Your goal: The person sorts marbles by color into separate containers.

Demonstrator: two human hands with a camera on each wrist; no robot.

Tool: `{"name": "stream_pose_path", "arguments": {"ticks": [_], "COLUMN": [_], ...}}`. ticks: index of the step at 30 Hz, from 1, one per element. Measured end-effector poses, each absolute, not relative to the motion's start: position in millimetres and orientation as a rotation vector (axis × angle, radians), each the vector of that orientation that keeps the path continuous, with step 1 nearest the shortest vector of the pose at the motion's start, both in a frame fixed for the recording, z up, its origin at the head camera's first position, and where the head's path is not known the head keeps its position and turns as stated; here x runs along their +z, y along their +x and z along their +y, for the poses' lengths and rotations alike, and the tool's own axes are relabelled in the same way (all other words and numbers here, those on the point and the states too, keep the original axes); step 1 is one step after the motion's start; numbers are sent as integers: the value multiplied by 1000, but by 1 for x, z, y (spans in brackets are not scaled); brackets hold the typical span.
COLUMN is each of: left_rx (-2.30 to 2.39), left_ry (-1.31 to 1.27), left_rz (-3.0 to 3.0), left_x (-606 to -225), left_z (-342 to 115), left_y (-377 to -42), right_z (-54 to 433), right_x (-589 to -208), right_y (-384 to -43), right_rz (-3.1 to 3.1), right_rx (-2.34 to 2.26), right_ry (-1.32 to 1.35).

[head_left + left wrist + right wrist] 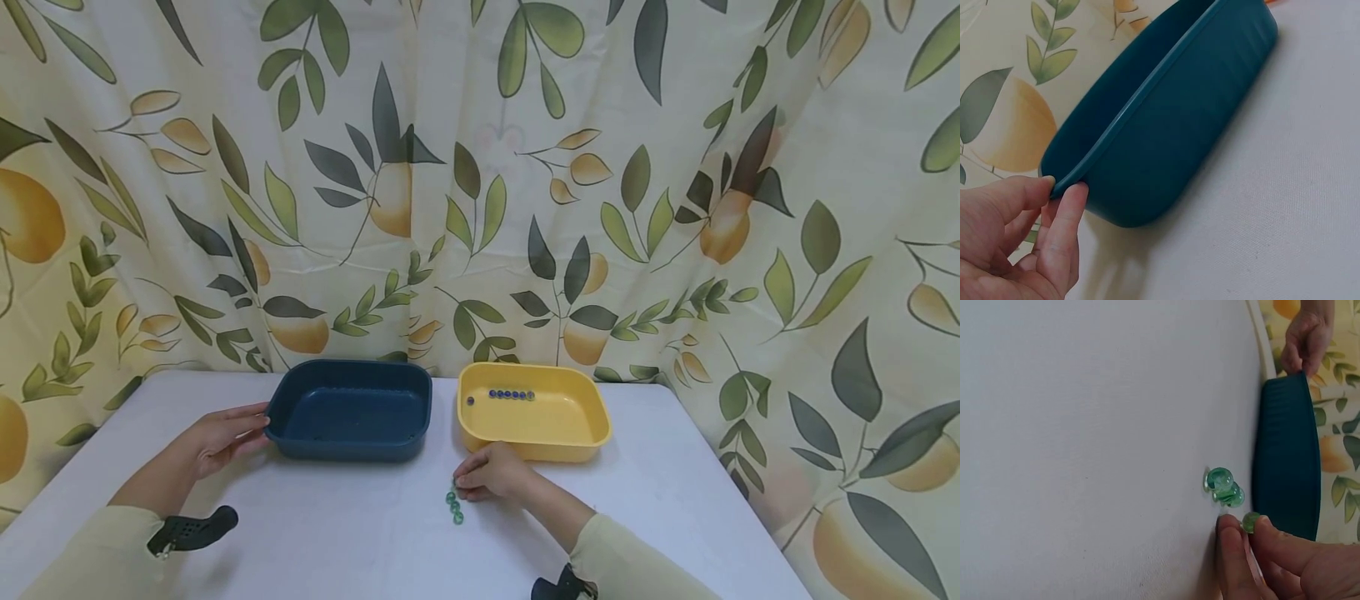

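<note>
My left hand point(221, 437) pinches the left rim of a dark blue plastic tub point(348, 450), thumb and finger either side of the edge in the left wrist view. Between the thumb and fingertips of my right hand point(491, 472) is a green glass marble point(1251, 522), just above the white table. Beside those fingertips, more green marbles point(1219, 479) lie in a short row on the cloth. Behind the right hand stands a yellow tub point(532, 451). Several dark blue marbles point(512, 395) line up inside it, and a single one point(470, 401) sits apart at its left.
A white cloth point(337, 533) covers the table. Beyond the back edge hangs a curtain point(465, 250) printed with leaves and fruit. The two tubs stand side by side with a narrow gap between them. Dark straps point(193, 532) circle both wrists.
</note>
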State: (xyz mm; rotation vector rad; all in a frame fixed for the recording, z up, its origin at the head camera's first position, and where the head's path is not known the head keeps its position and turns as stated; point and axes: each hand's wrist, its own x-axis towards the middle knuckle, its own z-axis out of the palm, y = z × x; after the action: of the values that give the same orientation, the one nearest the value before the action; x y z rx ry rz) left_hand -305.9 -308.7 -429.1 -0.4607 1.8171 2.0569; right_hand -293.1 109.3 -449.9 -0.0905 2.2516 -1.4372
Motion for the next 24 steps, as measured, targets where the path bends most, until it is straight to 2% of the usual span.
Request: {"name": "stream_pose_path", "arguments": {"ticks": [12, 24], "left_rx": [2048, 2047], "left_ry": [-467, -468], "left_rz": [1831, 1827], "left_x": [-429, -428], "left_z": [-308, -308], "left_y": [-307, -306], "right_z": [108, 99], "right_x": [-442, -430], "right_y": [-288, -295], "right_rz": [2150, 1792], "right_rx": [-1548, -1701], "right_ry": [-19, 104]}}
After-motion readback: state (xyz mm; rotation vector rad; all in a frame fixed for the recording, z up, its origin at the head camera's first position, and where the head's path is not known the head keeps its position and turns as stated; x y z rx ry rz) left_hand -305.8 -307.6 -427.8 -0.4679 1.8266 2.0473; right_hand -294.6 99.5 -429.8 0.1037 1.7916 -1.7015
